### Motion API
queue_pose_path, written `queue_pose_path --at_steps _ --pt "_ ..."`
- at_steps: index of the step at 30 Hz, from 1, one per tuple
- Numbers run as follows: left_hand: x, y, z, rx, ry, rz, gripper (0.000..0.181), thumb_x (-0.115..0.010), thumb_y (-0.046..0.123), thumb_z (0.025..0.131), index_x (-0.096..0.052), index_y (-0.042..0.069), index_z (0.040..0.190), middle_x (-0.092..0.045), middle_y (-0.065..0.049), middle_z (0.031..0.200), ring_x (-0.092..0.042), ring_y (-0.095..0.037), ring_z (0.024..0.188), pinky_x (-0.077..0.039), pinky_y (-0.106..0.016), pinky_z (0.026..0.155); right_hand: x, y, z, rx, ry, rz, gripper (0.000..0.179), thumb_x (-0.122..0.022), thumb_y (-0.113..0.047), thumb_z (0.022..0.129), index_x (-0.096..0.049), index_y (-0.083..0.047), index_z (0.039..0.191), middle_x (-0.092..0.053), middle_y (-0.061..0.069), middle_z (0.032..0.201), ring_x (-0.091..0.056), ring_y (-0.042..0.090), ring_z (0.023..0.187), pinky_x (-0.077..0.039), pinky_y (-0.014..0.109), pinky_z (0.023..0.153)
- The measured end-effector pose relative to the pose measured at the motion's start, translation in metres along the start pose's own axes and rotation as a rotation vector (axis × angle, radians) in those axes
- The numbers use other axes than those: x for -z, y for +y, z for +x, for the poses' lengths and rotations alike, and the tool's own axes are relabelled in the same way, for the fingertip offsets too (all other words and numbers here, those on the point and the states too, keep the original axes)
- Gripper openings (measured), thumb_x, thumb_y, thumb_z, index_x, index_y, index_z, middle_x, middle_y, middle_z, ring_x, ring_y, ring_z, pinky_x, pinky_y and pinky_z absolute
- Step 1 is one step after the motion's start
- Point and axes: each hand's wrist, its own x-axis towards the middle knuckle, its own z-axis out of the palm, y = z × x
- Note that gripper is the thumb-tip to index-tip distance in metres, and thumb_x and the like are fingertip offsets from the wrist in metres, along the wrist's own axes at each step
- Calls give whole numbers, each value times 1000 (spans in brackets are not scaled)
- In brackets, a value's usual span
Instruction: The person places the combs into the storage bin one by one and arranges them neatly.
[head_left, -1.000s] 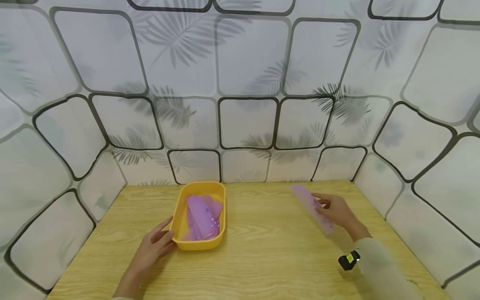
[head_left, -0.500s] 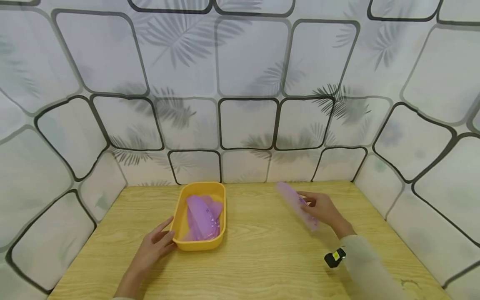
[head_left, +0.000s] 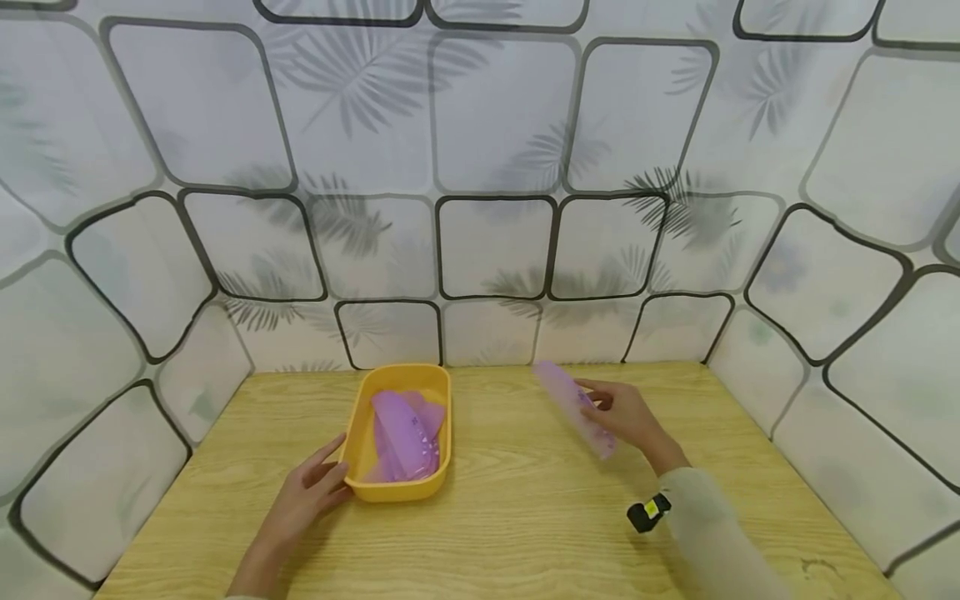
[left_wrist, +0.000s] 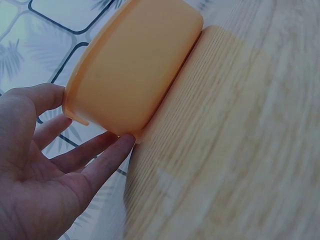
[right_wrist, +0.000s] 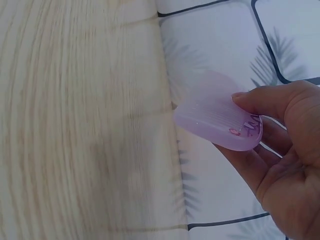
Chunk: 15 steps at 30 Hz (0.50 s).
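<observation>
A long, translucent purple plastic strip (head_left: pixel 564 402) with rounded ends is held in my right hand (head_left: pixel 626 412), tilted above the right part of the table. The right wrist view shows the thumb on one face of the strip (right_wrist: pixel 215 112) and fingers behind it; dark purple markings sit near the grip. My left hand (head_left: pixel 303 496) touches the near left side of a yellow plastic basin (head_left: pixel 401 492), its fingertips at the rim and low on the outer wall (left_wrist: pixel 130 65). Inside the basin lie overlapping purple plastic pieces (head_left: pixel 405 433), their exact kind unclear.
The wood-grain table (head_left: pixel 510 533) is enclosed by pale patterned walls (head_left: pixel 495 250) at the back and both sides. A small black device (head_left: pixel 647 512) with a yellow label is on the right wrist. The basin stands left of centre.
My right hand has moved left with the purple strip, towards the table's middle. The left hand and the basin have stayed in place.
</observation>
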Motion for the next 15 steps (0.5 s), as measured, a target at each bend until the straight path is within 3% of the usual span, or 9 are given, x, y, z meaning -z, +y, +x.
queue_pose_path --at_steps 15 --pt "0 -1 -1 -23 -4 -8 62 -56 27 108 -31 14 163 -54 -30 144 -68 -9 112 -62 -30 98 -15 -15 11 -9 -28 49 44 -73 -13 96 -65 -2 138 -78 21 109 -74 20 84 -57 19 64"
